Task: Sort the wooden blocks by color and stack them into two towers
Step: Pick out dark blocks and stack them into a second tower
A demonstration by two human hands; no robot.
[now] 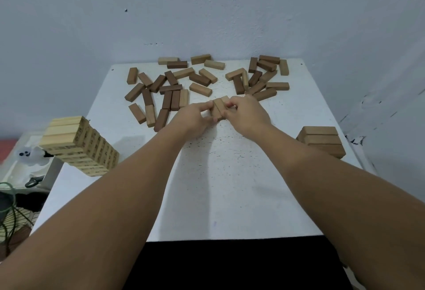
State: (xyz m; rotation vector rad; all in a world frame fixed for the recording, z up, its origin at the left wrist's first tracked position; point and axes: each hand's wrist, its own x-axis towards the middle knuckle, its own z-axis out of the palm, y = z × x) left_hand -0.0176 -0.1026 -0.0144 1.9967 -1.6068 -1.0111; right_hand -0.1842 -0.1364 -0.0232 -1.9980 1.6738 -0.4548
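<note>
Blocks (219,106), rectangular matte wood, apparently three, pinched between left hand (195,118) and right hand (247,114).

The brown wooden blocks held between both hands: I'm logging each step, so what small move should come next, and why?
Probably carry the brown wooden blocks, gripped by the left hand and right hand, right onto the low brown block stack; they match its colour, not the tall pale block tower.

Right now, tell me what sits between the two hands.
In the head view, a small row of brown blocks lying side by side sits between the left hand and right hand, whose fingers pinch it from both sides on the white table.
</note>
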